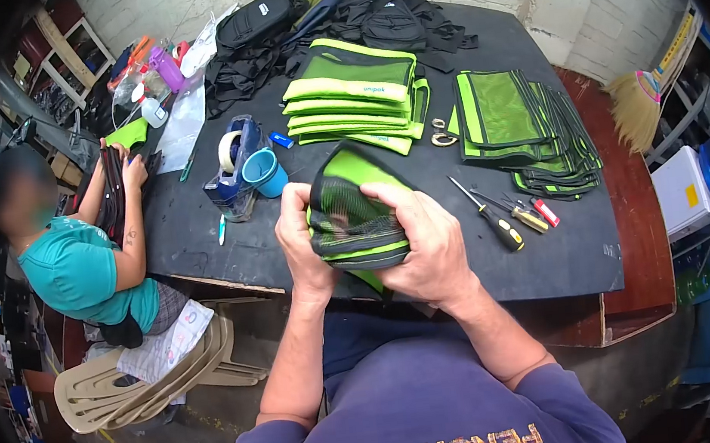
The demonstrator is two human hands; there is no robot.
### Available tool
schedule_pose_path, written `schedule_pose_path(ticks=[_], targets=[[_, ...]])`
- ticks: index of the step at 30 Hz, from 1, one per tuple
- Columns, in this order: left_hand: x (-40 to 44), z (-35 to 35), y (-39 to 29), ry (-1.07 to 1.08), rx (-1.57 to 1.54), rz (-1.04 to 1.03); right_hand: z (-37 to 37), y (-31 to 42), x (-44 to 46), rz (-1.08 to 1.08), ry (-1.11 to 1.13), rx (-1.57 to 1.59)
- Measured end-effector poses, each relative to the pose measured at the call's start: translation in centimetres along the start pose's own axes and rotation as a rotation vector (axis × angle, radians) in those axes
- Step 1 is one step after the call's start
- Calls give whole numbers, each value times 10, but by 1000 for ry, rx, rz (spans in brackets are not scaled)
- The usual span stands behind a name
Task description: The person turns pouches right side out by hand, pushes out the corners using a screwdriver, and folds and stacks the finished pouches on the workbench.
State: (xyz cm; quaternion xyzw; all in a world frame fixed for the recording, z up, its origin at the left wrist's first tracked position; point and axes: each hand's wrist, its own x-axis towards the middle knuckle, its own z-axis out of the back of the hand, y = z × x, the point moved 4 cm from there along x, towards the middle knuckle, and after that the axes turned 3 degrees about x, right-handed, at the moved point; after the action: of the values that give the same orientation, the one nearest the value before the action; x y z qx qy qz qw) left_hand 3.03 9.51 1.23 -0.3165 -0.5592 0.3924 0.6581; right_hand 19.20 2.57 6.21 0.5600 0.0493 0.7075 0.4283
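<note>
A green and black mesh pouch (354,209) is held up between my two hands, over the front edge of the dark table. My left hand (301,240) grips its left side. On the right side, my right hand (426,236) holds it with the thumb on top. The pouch looks bent, with its mesh facing up. Beyond it lies a stack of green and black pouches (350,92). More mesh pouches (504,115) are spread in an overlapping pile at the right.
A blue cup (265,174) and a tape dispenser (232,161) stand left of my hands. Screwdrivers (501,225) and a red item (545,212) lie at right. Black bags (261,24) fill the back. A seated person (82,259) works at the left.
</note>
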Motion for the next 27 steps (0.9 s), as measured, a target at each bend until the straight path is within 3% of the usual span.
schedule_pose_path(ticks=[2, 6, 10, 13, 17, 18, 21, 22, 25, 27], targets=[[-2, 0, 5, -36, -53, 116, 8, 0, -1, 15, -22, -35], [-9, -12, -8, -50, 105, -15, 11, -11, -3, -74, 183, -169], [-10, -18, -29, -232, 73, -74, 5, -14, -2, 163, -20, -23], [-20, -22, -46, -192, 167, -338, 7, -13, -1, 88, 18, -85], [-13, -16, -53, -119, 286, -365, 7, -13, -4, 138, 28, 39], [-14, -16, -49, -121, 289, -362, 7, -11, -5, 138, 31, 43], [-11, -17, -22, -129, 141, -89, 7, -5, -5, 32, 85, 2], [-8, -16, -23, -131, 139, -89, 7, -7, -5, 33, 86, 1], [-7, -20, -29, 216, -12, -102, 10, -9, -12, 117, 33, 85], [-8, -17, -32, 165, 96, -167, 13, -10, -12, 98, 63, 107]])
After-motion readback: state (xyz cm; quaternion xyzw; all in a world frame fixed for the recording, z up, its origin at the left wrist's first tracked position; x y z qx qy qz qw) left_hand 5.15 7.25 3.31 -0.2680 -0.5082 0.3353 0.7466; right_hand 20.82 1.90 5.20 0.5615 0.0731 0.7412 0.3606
